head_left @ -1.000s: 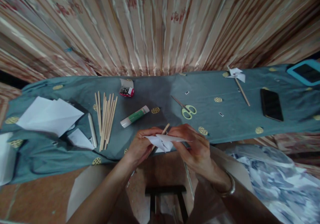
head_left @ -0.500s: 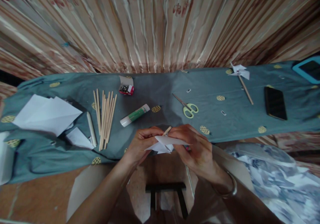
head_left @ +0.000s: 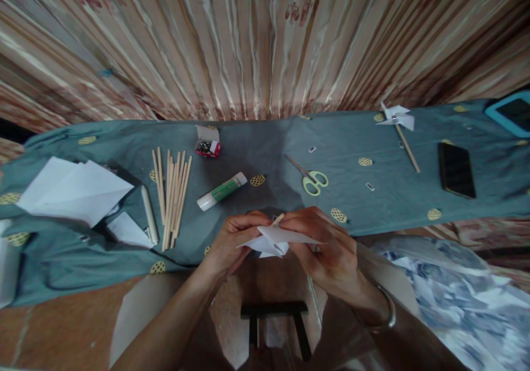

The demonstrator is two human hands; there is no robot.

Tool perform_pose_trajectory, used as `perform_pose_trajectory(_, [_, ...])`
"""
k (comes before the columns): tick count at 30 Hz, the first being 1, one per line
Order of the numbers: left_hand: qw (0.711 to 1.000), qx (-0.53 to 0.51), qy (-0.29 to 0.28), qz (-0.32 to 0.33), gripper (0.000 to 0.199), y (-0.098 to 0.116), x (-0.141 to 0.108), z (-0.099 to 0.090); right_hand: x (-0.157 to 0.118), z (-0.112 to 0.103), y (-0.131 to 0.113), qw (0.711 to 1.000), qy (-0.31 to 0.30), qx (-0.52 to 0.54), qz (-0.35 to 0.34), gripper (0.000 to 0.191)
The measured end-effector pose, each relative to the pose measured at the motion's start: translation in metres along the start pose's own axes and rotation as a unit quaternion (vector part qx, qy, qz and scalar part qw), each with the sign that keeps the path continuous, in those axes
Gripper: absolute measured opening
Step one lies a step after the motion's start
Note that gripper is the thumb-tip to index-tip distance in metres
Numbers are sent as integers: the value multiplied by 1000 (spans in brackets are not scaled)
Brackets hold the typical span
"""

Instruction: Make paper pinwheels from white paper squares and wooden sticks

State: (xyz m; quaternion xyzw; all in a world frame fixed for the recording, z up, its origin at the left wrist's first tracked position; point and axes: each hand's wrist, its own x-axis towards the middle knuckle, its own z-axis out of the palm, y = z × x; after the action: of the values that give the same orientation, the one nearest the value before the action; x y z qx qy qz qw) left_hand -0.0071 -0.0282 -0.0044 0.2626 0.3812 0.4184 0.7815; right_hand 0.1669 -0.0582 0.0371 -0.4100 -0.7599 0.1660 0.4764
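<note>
At the near edge of the cloth-covered table, both hands hold a white paper pinwheel [head_left: 269, 242] between them. My left hand [head_left: 236, 241] is closed on its left side, and my right hand [head_left: 321, 244] grips its right side with bent fingers. The tip of a wooden stick [head_left: 277, 220] shows behind the paper, between the two hands; the rest of it is hidden. Past the hands lie a green and white glue stick [head_left: 222, 191] and scissors [head_left: 313, 182] with light green handles.
To the left are several wooden sticks [head_left: 176, 200], a white pen-like tool [head_left: 149, 215] and white paper sheets [head_left: 77, 189]. A small red box [head_left: 207, 149] stands open farther back. On the right lie another pinwheel [head_left: 397, 118], a phone [head_left: 456, 170] and a bag of paper pieces [head_left: 467, 299].
The paper pinwheel has tilted slightly in the hands, and my right hand has shifted a little to the right. The view has moved slightly; the things on the table stay in place.
</note>
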Motion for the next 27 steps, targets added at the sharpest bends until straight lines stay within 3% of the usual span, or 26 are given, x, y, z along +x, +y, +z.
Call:
perform_pose_trajectory(22, [998,55,9,-15,20,6,-4,8,1,0,0,1000,10,12,4,24])
perform_pose_trajectory(24, [999,47,2,-13,19,6,-4,9,0,1,0,999,19,23,25,23])
perform_pose_trajectory(27, [1000,21,7,-16,19,3,-3,8,-3,4,1,991,33,58,116,15])
